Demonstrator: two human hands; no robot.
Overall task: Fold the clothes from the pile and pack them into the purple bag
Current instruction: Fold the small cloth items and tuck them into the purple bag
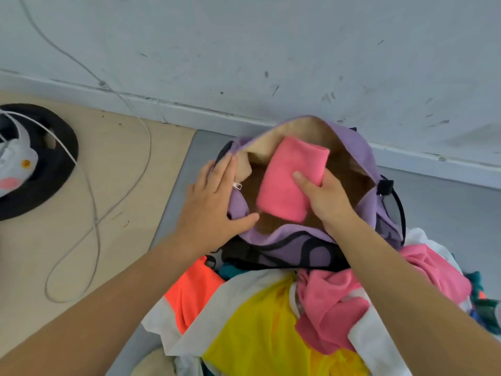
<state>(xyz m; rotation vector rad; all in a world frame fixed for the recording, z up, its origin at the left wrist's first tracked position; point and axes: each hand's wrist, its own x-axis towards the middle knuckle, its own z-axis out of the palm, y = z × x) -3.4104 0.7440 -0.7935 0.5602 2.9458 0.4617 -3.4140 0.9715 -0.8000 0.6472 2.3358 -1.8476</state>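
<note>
The purple bag (pixel 352 147) stands open on a grey mat by the wall, its tan lining showing. My right hand (pixel 324 196) grips a folded pink garment (pixel 287 180) and holds it inside the bag's mouth. My left hand (pixel 214 196) lies flat on the bag's left rim beside the zipper pull, fingers spread, holding the opening apart. In front of the bag is the pile of clothes (pixel 265 321): yellow, white, orange, teal and another pink piece (pixel 333 302), all loose and unfolded.
A grey mat (pixel 176 213) lies under the bag and pile. Left of it, on the tan floor, a white cable (pixel 92 202) loops and a black round base (pixel 54 172) holds a white object. The scuffed wall (pixel 271 63) runs close behind the bag.
</note>
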